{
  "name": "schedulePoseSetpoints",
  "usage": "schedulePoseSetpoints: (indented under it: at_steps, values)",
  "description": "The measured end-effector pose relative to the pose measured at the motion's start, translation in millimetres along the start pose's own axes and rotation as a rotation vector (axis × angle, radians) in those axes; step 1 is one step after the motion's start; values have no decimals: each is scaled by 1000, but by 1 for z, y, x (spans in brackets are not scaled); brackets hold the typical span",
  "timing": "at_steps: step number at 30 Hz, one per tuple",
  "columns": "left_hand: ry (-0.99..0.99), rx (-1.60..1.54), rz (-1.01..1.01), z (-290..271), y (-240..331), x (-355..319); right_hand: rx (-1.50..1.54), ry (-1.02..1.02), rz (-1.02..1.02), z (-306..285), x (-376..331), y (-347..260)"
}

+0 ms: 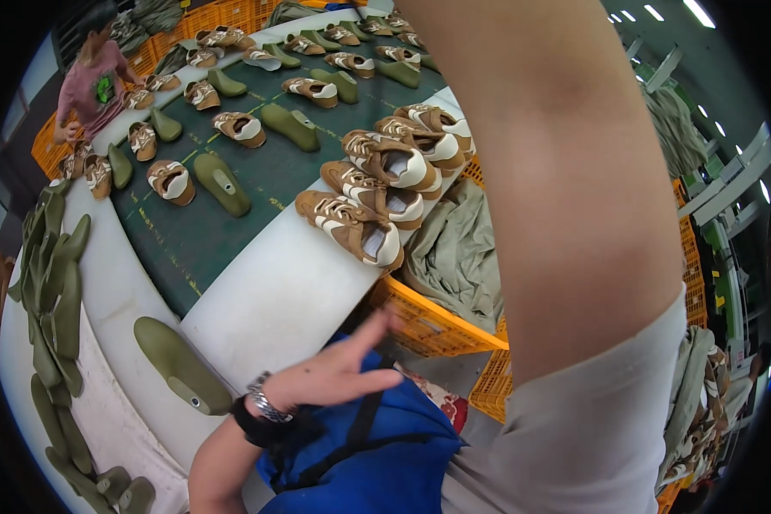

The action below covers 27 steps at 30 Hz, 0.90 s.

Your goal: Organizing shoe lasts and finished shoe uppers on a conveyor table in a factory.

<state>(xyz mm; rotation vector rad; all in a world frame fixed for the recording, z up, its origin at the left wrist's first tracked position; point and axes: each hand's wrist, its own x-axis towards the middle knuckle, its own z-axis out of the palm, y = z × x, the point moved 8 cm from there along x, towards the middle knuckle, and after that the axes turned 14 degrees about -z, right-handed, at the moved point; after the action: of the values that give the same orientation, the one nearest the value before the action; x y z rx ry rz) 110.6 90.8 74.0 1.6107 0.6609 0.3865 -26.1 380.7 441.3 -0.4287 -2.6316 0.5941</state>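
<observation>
My left hand (338, 370) hangs in front of my blue apron (368, 445), fingers stretched out and apart, nothing in it. A metal watch band and a black band circle its wrist. Nearest to it, a green shoe last (182, 367) lies on the white ledge to the left. My right arm is raised across the right side of the picture, and its hand is out of view. Just beyond the left hand, several brown-and-cream sneakers (349, 224) are heaped on the white table edge (274, 295).
A green conveyor belt (180, 248) carries sneakers and green lasts. More lasts (60, 295) line the left ledge. An orange crate (433, 324) with grey-green cloth (454, 253) stands beside the table. A person in a pink shirt (90, 86) stands across the belt.
</observation>
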Motion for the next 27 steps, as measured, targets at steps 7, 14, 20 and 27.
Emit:
schedulePoseSetpoints:
  at_steps: [7, 14, 20, 27]
  values:
    - [293, -875, 346, -53, 49, -114, 119, -275, 78, 56, -160, 74]
    - [613, -1100, -121, -28, -99, -189, 227, -268, -106, 343, -212, 17]
    - [780, -1182, -256, 9, -116, -254, 405, -18, -380, 477, -193, -97]
    - [1688, -216, -729, -25, -124, -419, 87, -99, -382, 502, -180, -87]
